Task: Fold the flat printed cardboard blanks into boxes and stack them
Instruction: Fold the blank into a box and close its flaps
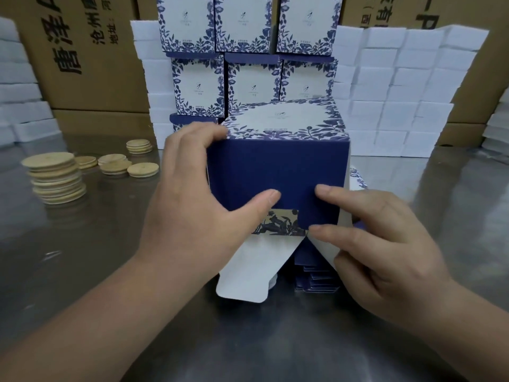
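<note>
A person's left hand (192,205) and right hand (385,244) work on a half-formed printed box (275,166) held just above a stainless steel table (275,340). The left hand grips the box's left corner, its thumb flat on the navy panel and its fingers curled over the top edge. The right hand presses a navy end flap (319,210) inward with two extended, slightly spread fingers. Its lower fingers curl beside a white flap edge, and whether they pinch it cannot be told.

A long white tuck flap (242,268) hangs open below the box, so the end appears to be mid-closure. The next move likely calls for swinging that flap up over the pressed-in flap and seating its tab, while the left hand keeps the walls square.

Directly beneath lies a stack of flat blanks (316,277). To the left sit piles of round wooden lids (55,177). Behind the box, finished boxes (248,78) with a blue floral print stand stacked in rows. White foam blocks (399,92) flank them, and brown shipping cartons (82,51) stand behind.
</note>
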Tool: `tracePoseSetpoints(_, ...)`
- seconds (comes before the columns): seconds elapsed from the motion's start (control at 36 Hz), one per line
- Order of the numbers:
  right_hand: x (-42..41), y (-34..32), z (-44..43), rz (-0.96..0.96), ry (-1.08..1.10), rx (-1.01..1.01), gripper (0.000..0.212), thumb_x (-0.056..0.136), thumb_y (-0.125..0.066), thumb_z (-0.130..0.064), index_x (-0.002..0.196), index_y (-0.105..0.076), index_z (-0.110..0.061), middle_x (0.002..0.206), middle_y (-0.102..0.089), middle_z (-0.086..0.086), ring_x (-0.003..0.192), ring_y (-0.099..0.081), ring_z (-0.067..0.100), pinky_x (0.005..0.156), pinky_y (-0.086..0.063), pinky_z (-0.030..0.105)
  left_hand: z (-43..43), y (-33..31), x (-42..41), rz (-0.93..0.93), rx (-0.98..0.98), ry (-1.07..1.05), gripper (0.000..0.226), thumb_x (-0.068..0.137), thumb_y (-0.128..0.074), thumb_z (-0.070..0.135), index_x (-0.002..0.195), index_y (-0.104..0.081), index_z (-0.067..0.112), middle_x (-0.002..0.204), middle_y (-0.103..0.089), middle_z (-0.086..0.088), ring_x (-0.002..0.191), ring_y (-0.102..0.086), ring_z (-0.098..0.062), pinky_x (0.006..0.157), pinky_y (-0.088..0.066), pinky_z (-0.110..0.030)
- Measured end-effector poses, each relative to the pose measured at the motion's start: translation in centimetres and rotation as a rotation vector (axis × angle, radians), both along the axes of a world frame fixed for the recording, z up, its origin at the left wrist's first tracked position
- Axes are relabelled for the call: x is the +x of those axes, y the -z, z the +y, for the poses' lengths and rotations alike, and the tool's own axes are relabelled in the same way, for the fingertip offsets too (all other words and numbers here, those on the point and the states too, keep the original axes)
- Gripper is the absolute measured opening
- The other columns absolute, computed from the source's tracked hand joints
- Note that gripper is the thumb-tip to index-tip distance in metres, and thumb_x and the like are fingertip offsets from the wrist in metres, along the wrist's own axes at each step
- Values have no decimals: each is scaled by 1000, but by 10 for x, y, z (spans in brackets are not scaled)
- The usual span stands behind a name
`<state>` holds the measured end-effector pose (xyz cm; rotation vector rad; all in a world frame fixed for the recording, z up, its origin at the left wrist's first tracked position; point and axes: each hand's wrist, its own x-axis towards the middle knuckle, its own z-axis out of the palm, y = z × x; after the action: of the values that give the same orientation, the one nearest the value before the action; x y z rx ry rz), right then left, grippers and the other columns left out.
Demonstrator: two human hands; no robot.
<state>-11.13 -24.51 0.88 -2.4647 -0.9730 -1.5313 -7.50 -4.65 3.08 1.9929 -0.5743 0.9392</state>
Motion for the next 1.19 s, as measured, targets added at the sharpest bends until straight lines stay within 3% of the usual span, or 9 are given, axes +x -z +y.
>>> tracePoseSetpoints(0.14,-1,2,1,19,-23,-33,37,88,-35,-5,92,-72,-8,122,-48,9,91,-50,27,90,-35,24,-1,1,0,68,61,-36,93,48,-61,72,131,-37,39,122,-23,26,105,-28,22,77,-28,5)
tracePoseSetpoints(0.31,-1,4,3,32,-48,-46,36,90,-34,-6,92,-70,-9,117,-51,5,90,-50,26,86,-39,28,-4,2,2,71,51,-76,76,51,-65,60,112,-21,52,136,-30,16,106,-25,14,73,-25,-5)
tracePoseSetpoints(0.47,-1,4,2,56,-73,-37,29,86,-37,-5,99,-62,-10,117,-53,4,92,-51,25,90,-37,24,-5,2,3,92,19,-101,72,51,-67,58,97,-11,59,113,-30,24,93,-29,13,63,-28,-7)
tracePoseSetpoints(0.58,-3,6,-1,173,-228,45,31,97,-33,-24,122,-46,-12,133,-45,10,120,-47,20,102,-35,24,-4,2,4,110,-25,-107,70,53,-67,57,95,-11,58,111,-34,21,86,-32,11,63,-27,-8)
tracePoseSetpoints(0.67,-4,7,-3,210,-317,173,35,97,-33,-25,131,-33,-17,137,-35,17,140,-29,16,106,-38,38,-2,3,6,141,-81,-96,68,54,-65,58,99,-15,56,112,-33,21,86,-37,19,61,-32,-6)
tracePoseSetpoints(0.83,2,2,-11,396,-98,375,62,85,-45,-35,141,-20,-29,149,-23,-15,138,-36,23,108,-36,43,-1,7,10,140,-130,-79,69,54,-65,57,106,-20,50,111,-32,20,89,-27,37,66,-27,9)
tracePoseSetpoints(0.97,1,0,-16,687,-21,318,72,74,-45,-60,131,-3,-71,149,-14,-34,138,-22,-6,111,-23,18,-1,5,10,151,-150,-86,67,54,-65,56,103,-20,52,111,-33,21,90,-31,32,62,-30,-5)
tracePoseSetpoints(1.06,3,2,-13,760,61,267,74,66,-43,-69,119,8,-80,142,4,-45,135,-12,-17,104,-15,2,-2,5,9,139,-132,-82,66,54,-65,56,101,-18,54,111,-33,19,86,-37,11,66,-29,-8)
tracePoseSetpoints(1.19,1,0,-7,888,125,229,87,59,-48,-73,114,18,-80,148,0,-41,135,-7,-19,112,-23,21,-3,5,8,110,-128,-74,66,55,-67,53,96,-16,57,101,-32,29,90,-33,9,68,-29,-9)
